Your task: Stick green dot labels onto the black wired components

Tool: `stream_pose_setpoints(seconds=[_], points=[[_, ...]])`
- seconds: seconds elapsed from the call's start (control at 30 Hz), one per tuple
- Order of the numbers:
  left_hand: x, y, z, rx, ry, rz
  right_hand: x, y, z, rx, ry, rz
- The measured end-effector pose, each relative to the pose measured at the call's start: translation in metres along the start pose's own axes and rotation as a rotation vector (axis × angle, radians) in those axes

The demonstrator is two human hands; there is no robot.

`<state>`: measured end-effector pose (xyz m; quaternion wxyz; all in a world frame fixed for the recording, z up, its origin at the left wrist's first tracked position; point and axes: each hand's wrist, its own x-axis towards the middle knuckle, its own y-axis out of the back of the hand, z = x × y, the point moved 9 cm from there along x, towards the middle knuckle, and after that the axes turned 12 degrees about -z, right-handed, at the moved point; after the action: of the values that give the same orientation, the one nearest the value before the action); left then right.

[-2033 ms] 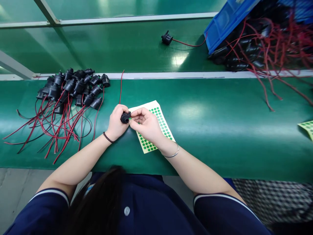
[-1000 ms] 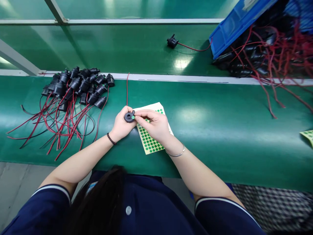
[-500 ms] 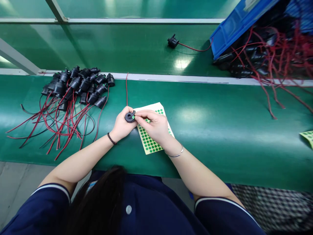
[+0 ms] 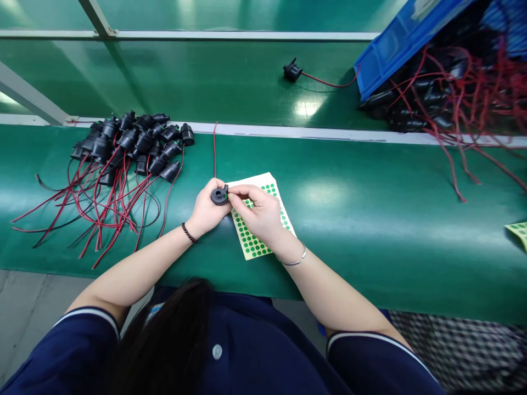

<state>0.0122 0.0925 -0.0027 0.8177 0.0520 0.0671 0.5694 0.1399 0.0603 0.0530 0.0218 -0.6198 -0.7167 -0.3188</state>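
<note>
My left hand [image 4: 206, 208] holds a small round black buzzer [image 4: 218, 196] just above the green bench, its red wire [image 4: 214, 148] running away from me. My right hand [image 4: 257, 211] pinches the buzzer's right edge with thumb and forefinger, covering the spot where a green dot sat a moment ago. Under my right hand lies a pale yellow sheet of small green dot stickers [image 4: 255, 230].
A heap of black buzzers with red and black wires [image 4: 127, 145] lies at the left. A tipped blue bin [image 4: 395, 38] spills more wired parts [image 4: 448, 82] at the far right. One lone buzzer [image 4: 292, 71] sits on the far belt. Another sticker sheet [image 4: 519, 227] shows at the right edge.
The buzzer was turned face up and a green dot appeared on its right rim; now my right fingertips press over that dot. Both hands stayed over the sticker sheet.
</note>
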Motion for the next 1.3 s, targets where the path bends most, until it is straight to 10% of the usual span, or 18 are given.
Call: stream_pose_setpoints(seconds=[0.9,1.1,1.3], points=[[0.002,0.004,0.007,0.134,0.083,-0.003,-0.011,-0.017,-0.031,-0.528,0.402,-0.094],[0.002,0.011,0.016,0.245,-0.007,0.058,-0.005,-0.024,-0.023,-0.544,0.279,-0.200],[0.001,0.013,0.016,0.144,-0.040,0.044,0.000,-0.005,-0.012,-0.087,0.067,-0.105]])
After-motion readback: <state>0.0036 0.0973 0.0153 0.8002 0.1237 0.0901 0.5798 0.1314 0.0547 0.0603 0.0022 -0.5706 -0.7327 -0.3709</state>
